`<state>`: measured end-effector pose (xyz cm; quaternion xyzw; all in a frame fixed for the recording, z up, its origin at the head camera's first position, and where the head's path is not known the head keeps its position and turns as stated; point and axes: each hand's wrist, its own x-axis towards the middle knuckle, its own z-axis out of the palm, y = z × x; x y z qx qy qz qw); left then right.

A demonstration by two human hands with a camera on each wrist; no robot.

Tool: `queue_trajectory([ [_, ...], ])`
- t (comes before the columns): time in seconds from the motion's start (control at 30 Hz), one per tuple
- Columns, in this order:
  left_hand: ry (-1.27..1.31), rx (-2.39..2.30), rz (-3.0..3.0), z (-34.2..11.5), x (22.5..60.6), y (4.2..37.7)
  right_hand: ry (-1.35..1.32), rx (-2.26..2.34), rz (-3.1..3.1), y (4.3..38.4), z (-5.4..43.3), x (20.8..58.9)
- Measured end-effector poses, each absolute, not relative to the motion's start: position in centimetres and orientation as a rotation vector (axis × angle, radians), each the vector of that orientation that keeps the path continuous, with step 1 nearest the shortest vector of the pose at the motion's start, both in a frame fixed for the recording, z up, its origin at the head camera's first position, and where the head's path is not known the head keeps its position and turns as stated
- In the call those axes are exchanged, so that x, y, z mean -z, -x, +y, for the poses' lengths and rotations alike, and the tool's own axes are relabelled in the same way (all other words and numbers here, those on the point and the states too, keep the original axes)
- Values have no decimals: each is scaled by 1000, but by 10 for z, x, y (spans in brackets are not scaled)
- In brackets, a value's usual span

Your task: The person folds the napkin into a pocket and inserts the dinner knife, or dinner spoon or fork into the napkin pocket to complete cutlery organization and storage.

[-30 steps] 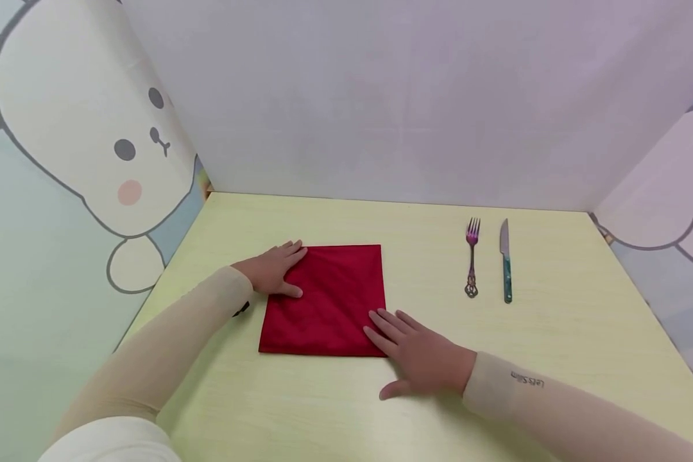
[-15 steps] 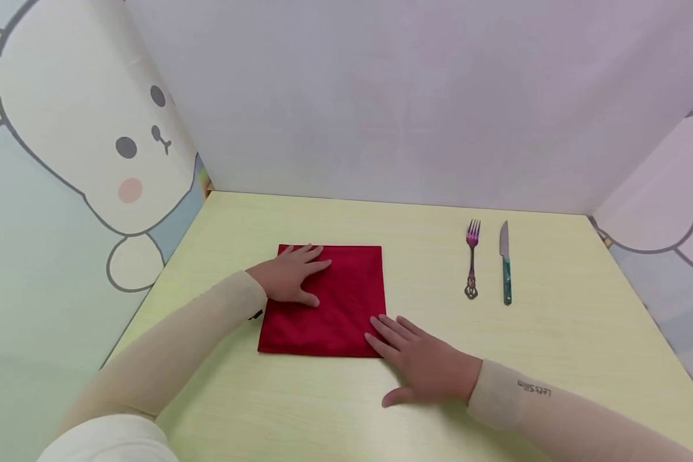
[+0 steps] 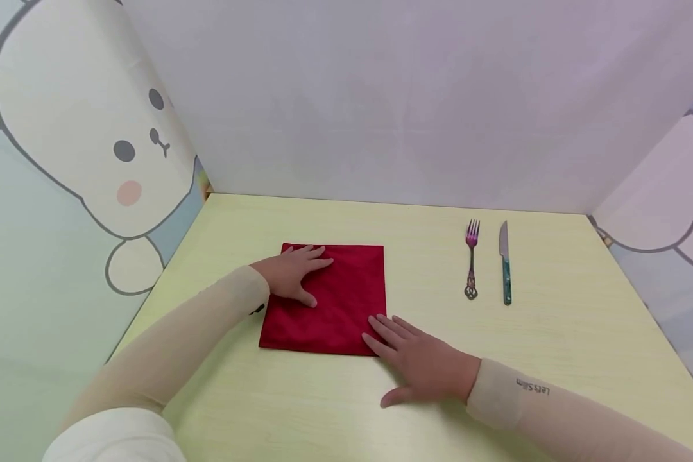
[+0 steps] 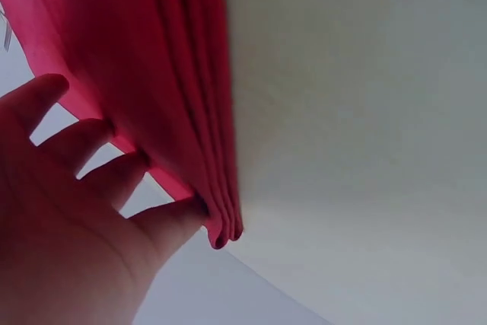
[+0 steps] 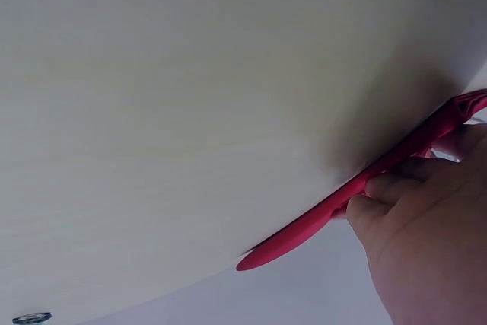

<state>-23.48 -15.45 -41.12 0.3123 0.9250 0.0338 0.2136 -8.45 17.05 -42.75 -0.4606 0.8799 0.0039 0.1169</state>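
Observation:
A dark red cloth (image 3: 346,308), folded into a flat square, lies on the table. Its side shows several stacked layers in the left wrist view, where the cloth (image 4: 106,43) runs along the fingertips. My left hand (image 3: 291,274) rests on the cloth's upper left part with fingers spread and straight. At the lower right corner, my right hand (image 3: 424,359) lays its fingertips on the cloth, the thumb out over the bare table. In the right wrist view the cloth's edge (image 5: 304,226) appears as a thin band beside the fingers.
A fork (image 3: 471,256) with a purplish head and an ornate handle lies right of the cloth, tines away from me. Beside it is a knife (image 3: 505,263) with a green handle. The pale yellow table (image 3: 300,410) meets a curtain-like backdrop (image 3: 393,115) at its far edge.
My left hand has slid rightward from the cloth's left edge further onto its top, holding about the same place over the last half second. The right hand has barely shifted.

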Motion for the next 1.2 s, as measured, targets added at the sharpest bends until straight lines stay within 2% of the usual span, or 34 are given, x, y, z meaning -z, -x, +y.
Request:
queue_trajectory([
  [0.4,-863,-92,2560,-162,412,241,1408,-40,2575,81,170,431],
  [0.63,-880,-60,2571,-164,413,232,1420,-16,2596,82,177,432],
  [0.93,-864,-121,2575,-179,413,215,1260,104,2671,89,198,420],
  [1.2,-691,-217,2604,-197,417,214,1156,72,2777,105,213,417],
])
